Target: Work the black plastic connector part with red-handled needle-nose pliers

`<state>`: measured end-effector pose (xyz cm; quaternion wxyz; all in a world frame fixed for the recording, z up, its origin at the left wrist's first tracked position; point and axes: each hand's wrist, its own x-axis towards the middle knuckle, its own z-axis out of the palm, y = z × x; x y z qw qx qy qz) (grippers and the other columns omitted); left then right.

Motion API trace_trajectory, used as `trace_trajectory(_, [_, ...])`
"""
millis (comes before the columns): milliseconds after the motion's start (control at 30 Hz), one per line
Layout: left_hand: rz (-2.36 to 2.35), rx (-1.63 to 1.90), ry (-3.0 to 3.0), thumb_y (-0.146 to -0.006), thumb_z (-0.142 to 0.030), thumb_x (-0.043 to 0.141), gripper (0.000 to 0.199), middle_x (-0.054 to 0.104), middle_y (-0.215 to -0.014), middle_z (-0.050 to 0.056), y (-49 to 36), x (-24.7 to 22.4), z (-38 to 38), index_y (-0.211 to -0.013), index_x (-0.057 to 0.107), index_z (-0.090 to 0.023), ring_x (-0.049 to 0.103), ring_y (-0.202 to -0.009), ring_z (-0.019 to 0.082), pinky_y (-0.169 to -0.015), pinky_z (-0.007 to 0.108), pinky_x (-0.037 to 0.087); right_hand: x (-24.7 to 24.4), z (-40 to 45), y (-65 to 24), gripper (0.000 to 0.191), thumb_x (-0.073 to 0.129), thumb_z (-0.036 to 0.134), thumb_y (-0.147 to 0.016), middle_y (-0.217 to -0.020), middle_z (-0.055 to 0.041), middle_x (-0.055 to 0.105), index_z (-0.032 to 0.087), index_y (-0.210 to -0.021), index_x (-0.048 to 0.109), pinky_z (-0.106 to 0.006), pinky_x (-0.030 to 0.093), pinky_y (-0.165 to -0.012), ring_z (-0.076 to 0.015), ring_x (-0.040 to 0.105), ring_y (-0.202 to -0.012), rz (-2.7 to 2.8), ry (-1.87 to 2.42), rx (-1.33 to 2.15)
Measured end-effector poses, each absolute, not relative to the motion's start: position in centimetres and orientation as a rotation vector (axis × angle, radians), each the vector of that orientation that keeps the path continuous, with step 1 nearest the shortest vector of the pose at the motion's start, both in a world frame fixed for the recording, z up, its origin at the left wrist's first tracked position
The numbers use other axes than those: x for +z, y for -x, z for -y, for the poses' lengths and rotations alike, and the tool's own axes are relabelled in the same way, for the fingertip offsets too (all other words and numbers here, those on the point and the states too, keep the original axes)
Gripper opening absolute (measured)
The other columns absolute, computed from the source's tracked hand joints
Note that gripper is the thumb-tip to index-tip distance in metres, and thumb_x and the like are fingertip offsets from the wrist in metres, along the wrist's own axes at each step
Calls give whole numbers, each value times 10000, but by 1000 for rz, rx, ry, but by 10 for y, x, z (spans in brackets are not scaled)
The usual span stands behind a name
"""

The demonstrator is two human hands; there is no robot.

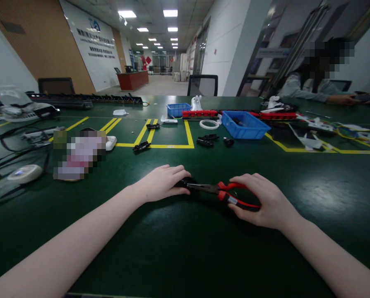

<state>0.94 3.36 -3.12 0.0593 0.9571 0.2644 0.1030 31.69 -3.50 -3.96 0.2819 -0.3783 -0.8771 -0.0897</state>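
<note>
We find both hands at work over the green surface (pixel 185 252), near its middle. The left hand (pixel 164 182) is closed on a black part (pixel 186 183), thumb below and fingers above; the part projects from the fingertips toward the right, and much of it is hidden by the fingers. The right hand (pixel 259 198) is wrapped around the red and black handles of the pliers (pixel 221 191), which stand somewhat spread.

We record that the pliers lie between the two hands, their narrow jaws pointing left and reaching the right end of the black part. We cannot tell whether the jaws are clamped on it or only touch it. The part therefore sits within the left hand and well apart from the right, with the pliers bridging the gap.

Beyond the hands we note two black pieces (pixel 207 140) side by side, a black knob (pixel 228 142) just to their right, and a white ring (pixel 209 124) behind them. A blue tray (pixel 246 131) stands farther right, with a dark item inside. Another black piece (pixel 141 146) lies on the yellow tape (pixel 172 146), beyond the left hand.
</note>
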Motion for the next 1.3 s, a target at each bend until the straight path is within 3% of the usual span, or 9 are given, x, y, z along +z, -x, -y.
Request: trace_trajectory(1300, [-785, 298, -2879, -982, -414, 558, 378, 610, -1184, 43, -10, -28, -33, -1298, 487, -220, 627, -969, 198, -855, 321, 454, -38, 36, -315, 449, 682, 361, -799, -999, -88, 685, 206, -1192, 530, -394, 514, -708, -233, 646, -815, 2384, 1001, -276])
